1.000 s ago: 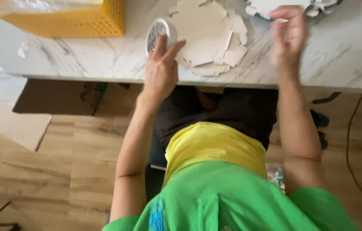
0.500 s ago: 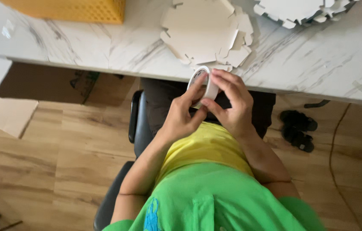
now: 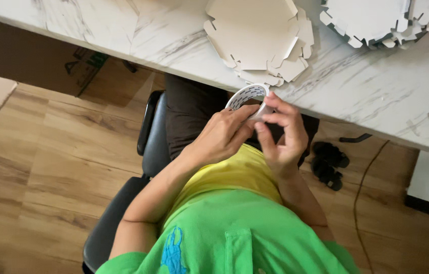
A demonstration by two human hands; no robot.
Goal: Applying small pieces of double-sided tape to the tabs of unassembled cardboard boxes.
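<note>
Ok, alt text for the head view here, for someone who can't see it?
Seen from above, a seated person's left hand and right hand both grip a white tape roll below the edge of a marble table. Flat white cardboard cutouts lie stacked on the tabletop.

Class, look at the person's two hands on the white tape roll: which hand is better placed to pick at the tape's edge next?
Probably the right hand: its fingertips pinch at the rim of the white tape roll, while the left hand grips it from the side.
</note>
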